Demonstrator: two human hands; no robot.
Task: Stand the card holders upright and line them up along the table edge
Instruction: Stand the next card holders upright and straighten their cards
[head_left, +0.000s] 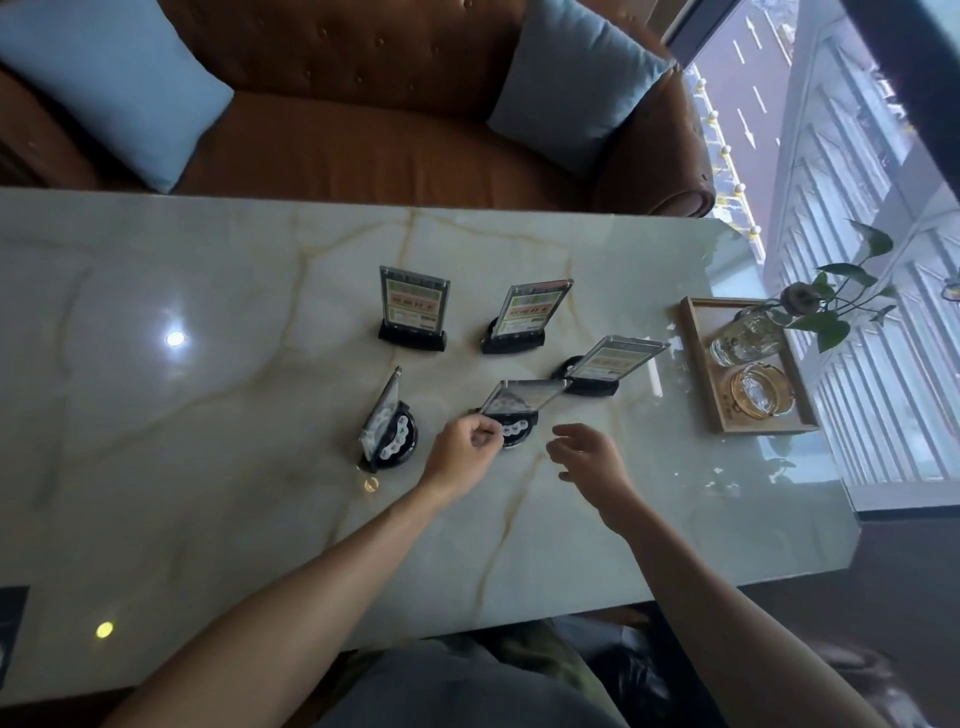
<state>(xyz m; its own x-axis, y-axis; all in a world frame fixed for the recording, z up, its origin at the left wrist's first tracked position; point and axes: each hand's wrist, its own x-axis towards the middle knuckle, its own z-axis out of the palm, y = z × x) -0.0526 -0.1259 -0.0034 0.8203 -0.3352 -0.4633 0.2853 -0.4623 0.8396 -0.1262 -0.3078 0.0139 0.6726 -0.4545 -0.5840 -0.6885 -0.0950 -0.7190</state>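
Observation:
Several clear acrylic card holders on black bases stand loosely grouped mid-table. Two at the back, one on the left (414, 306) and one on the right (529, 317), face me upright. A third card holder (613, 360) leans at the right. A fourth card holder (385, 422) stands edge-on at the left. The nearest card holder (519, 402) is tilted, and my left hand (464, 454) pinches its base at the lower left corner. My right hand (589, 457) hovers just to its right, fingers apart and empty.
A wooden tray (702, 364) at the right end holds a glass vase with a leafy plant (831, 306) and an amber glass ashtray (761, 391). A brown sofa (363, 140) with blue cushions runs along the table's far edge. A window is at the right.

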